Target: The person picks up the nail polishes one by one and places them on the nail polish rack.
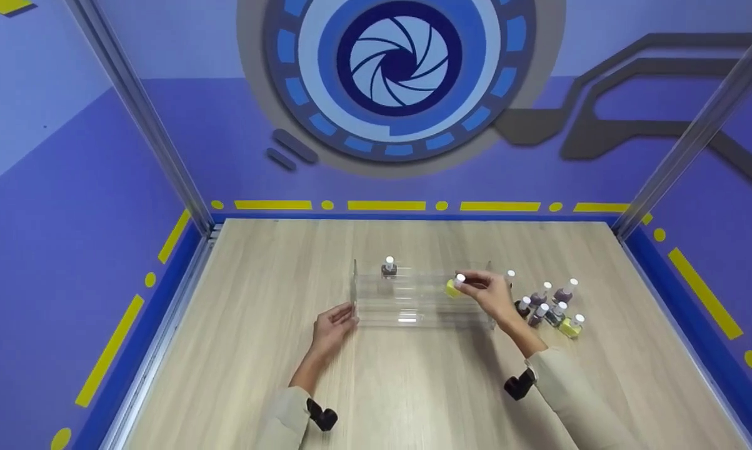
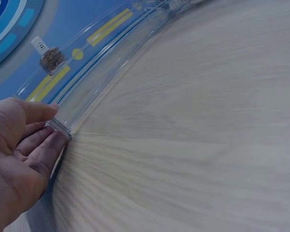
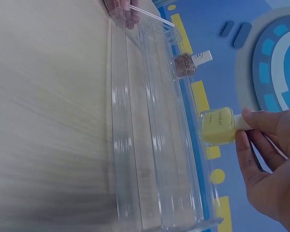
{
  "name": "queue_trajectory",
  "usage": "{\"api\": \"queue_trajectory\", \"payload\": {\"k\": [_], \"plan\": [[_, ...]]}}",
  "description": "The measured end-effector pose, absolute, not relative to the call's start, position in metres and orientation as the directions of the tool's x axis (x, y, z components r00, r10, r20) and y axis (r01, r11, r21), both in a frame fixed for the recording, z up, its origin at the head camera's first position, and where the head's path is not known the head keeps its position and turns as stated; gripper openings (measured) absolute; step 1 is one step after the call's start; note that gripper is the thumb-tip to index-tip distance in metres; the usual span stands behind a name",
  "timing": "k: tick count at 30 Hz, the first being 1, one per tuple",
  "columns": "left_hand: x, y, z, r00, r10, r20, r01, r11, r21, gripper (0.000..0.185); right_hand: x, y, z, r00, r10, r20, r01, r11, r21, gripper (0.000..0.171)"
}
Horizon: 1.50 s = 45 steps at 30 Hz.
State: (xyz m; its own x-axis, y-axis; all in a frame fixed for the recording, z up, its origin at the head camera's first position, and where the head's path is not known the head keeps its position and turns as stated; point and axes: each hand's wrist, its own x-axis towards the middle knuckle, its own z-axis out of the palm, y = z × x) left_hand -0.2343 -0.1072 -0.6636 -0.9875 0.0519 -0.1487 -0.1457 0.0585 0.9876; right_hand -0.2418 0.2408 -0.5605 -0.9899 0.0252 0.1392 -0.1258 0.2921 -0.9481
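The head view peers forward and down from above the near side of the clear rack (image 1: 422,305), far enough back to take in its full length and the patterned wall (image 1: 391,140) beyond. The left wrist view sits close in by the rack's left end and faces along it, tipped aslant; the right wrist view, just as close, is turned sideways and looks from the rack's right end toward the left hand (image 1: 332,328), both sharing the rack and the brown glittery bottle (image 3: 185,65) upon it.

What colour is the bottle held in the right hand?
The bottle is yellow, with a white cap; the right wrist view shows it best.
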Motion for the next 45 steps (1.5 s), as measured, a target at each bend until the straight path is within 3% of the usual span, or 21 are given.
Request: {"api": "queue_trajectory", "payload": {"k": [20,29,35,45], "plan": [[-0.237,-0.112,-0.665,-0.988,0.037,-0.149,-0.147,0.059,0.987,0.048,-0.261,0.169,-0.572,-0.992,-0.059,0.115,-0.125,0.21,-0.97,0.028],[-0.233,-0.108,-0.666,-0.991,0.059,-0.121,-0.119,0.046,0.992,0.049,-0.266,0.133,-0.584,-0.983,-0.038,0.181,-0.185,0.22,-0.958,0.025],[-0.232,-0.109,-0.66,-0.992,0.066,-0.109,-0.106,0.046,0.993,0.047,-0.257,0.118,-0.568,-0.965,-0.084,0.247,-0.26,0.255,-0.931,0.02],[-0.234,-0.109,-0.666,-0.987,0.058,-0.149,-0.145,0.077,0.986,0.048,-0.276,0.117,-0.61,-0.95,-0.153,0.273,-0.308,0.313,-0.898,0.021]]}}
